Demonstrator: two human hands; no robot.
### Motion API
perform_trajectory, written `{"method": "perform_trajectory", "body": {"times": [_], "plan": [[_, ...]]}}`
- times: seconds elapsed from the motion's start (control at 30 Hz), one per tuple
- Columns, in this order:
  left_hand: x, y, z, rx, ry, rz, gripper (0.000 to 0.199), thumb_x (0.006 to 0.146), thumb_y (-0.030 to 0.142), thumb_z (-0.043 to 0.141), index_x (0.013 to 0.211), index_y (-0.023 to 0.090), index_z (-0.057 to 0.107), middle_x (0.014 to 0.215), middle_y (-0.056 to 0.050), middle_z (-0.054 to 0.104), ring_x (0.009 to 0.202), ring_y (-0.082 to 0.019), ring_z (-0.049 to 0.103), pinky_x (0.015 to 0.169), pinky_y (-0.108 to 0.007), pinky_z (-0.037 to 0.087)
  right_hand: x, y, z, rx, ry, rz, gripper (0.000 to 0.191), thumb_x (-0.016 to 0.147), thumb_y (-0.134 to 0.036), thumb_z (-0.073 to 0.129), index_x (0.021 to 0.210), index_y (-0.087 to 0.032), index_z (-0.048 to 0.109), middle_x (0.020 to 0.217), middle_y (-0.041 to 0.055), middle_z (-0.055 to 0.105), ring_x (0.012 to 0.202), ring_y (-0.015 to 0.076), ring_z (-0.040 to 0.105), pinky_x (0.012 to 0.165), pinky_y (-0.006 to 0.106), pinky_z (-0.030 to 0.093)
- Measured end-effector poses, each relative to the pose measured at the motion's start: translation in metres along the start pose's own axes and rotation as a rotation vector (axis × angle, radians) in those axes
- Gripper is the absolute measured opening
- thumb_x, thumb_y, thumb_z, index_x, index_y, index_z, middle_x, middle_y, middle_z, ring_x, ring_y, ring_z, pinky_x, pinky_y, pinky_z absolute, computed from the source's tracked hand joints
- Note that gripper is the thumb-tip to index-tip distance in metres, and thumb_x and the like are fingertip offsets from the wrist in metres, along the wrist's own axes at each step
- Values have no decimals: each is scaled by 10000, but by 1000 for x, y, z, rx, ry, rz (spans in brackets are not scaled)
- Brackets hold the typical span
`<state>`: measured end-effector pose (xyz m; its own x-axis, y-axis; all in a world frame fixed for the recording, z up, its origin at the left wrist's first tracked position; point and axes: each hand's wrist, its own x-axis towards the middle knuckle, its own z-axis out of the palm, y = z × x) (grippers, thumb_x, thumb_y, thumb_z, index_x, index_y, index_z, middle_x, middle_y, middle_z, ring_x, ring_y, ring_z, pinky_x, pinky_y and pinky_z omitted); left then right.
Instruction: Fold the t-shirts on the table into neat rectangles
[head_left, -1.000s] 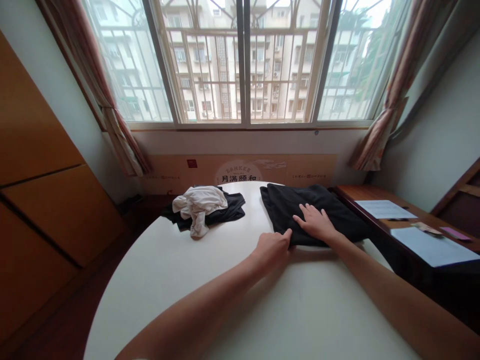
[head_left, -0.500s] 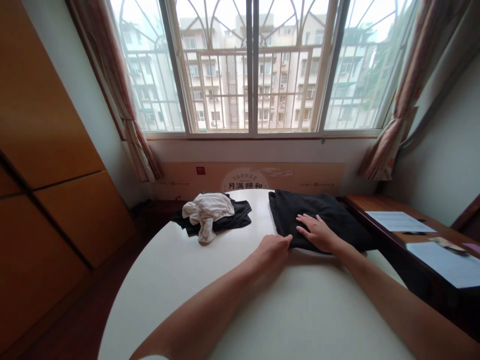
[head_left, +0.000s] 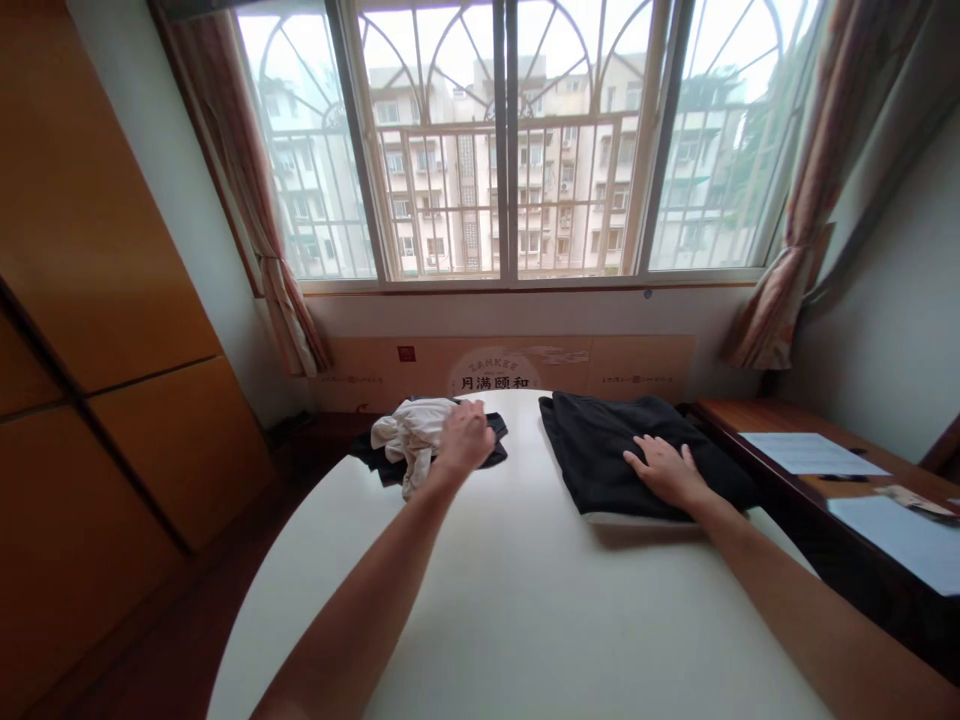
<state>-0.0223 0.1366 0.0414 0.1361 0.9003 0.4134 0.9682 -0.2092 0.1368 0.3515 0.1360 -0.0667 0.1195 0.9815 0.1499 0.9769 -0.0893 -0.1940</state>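
Over from the black cloth (head_left: 592,450) to the messy pile, the left hand (head_left: 465,437) has moved across the table. Its fingers are bunched close together at the far side of the pile, by a crumpled white cloth (head_left: 409,435) and a dark cloth (head_left: 390,465) under it. It is hard to tell if they are holding anything or only touching.

The right hand (head_left: 664,473) lies flat on the black cloth, with its fingers spread a little and holding nothing. The black cloth looks folded and lies smooth near the far right of a round white table (head_left: 525,620). The white and dark cloths are still in a lumpy heap at the far left, so one pile looks neat and one does not.

To the right of the table is a wooden desk (head_left: 757,425) with a sheet of paper (head_left: 810,453) and a pale blue sheet (head_left: 907,540) on it. Tall orange cupboard doors (head_left: 97,250) stand on the left. Far off, past a printed board (head_left: 637,368), a big barred window (head_left: 510,150) looks out on tall buildings.
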Motion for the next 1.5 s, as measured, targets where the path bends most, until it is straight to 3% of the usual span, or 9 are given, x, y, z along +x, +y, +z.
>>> {"method": "perform_trajectory", "body": {"times": [0.13, 0.3, 0.57, 0.83, 1.03, 1.2, 1.33, 1.43, 1.5], "plan": [[10, -79, -16, 180, -69, -241, 540, 786, 226, 722, 1304, 136, 599, 1470, -254, 543, 1359, -462, 510, 1123, -524, 372, 1, -1, 0, 14, 30, -11, 610, 1078, -487, 381, 1568, -151, 518, 1670, 151, 438, 1572, 343, 346, 1269, 695, 159], [15, -124, -33, -79, -27, -258, 104, 894, 301, 579, 958, 219, 593, 1034, -96, 703, 968, -290, 674, 833, -334, 460, 1, 0, 0, 18, 57, -3, 598, 1078, -502, 397, 1549, -163, 540, 1652, 150, 466, 1560, 331, 369, 1275, 676, 155], [18, -63, -90, -481, 336, -30, 140, 879, 340, 519, 792, 250, 458, 686, 29, 532, 696, -185, 528, 667, -275, 375, 0, -2, 0, 24, 51, 3, 596, 1085, -491, 404, 1549, -137, 527, 1654, 155, 462, 1563, 307, 366, 1284, 655, 155], [-7, 17, -116, -712, 162, 203, 396, 880, 549, 599, 699, 217, 480, 651, 49, 479, 635, -136, 452, 579, -240, 326, -3, 0, -3, 169, 184, -81, 441, 1042, -399, 502, 1373, -161, 669, 1465, 162, 656, 1402, 336, 563, 1251, 637, 245], [1, -3, -82, -272, -123, -22, 398, 889, 488, 637, 628, 189, 604, 608, -12, 593, 618, -179, 570, 544, -276, 296, -20, -36, -23, 531, 375, -365, 377, 1024, -417, 468, 1020, -178, 759, 1122, 162, 787, 1097, 331, 718, 1020, 465, 513], [11, -33, -48, -58, -272, -120, 260, 908, 326, 675, 693, 182, 707, 780, -75, 738, 703, -203, 656, 583, -279, 358, -62, -83, -45, 751, 127, -663, 413, 1042, -557, 539, 1064, -208, 757, 1040, 100, 781, 940, 274, 711, 863, 393, 537], [15, -44, -39, -63, -256, -141, 265, 964, 296, 616, 778, 187, 770, 840, -95, 769, 752, -217, 695, 643, -281, 427, -88, -107, -41, 598, -52, -843, 445, 835, -490, 843, 1171, -212, 754, 1074, 91, 751, 984, 283, 637, 886, 388, 501], [18, -46, -41, -47, -192, -137, 291, 1007, 333, 583, 868, 180, 788, 909, -120, 785, 829, -238, 721, 707, -292, 459, -92, -115, -30, 579, -84, -796, 110, 878, -306, 758, 922, -205, 760, 909, 74, 716, 907, 254, 600, 834, 368, 467], [19, -47, -44, -35, -141, -139, 311, 1030, 337, 556, 903, 163, 781, 964, -144, 790, 895, -251, 730, 747, -294, 466, -88, -116, -28, 690, -109, -726, 176, 960, -315, 635, 846, -200, 705, 808, 46, 668, 767, 199, 576, 711, 317, 444]]}}
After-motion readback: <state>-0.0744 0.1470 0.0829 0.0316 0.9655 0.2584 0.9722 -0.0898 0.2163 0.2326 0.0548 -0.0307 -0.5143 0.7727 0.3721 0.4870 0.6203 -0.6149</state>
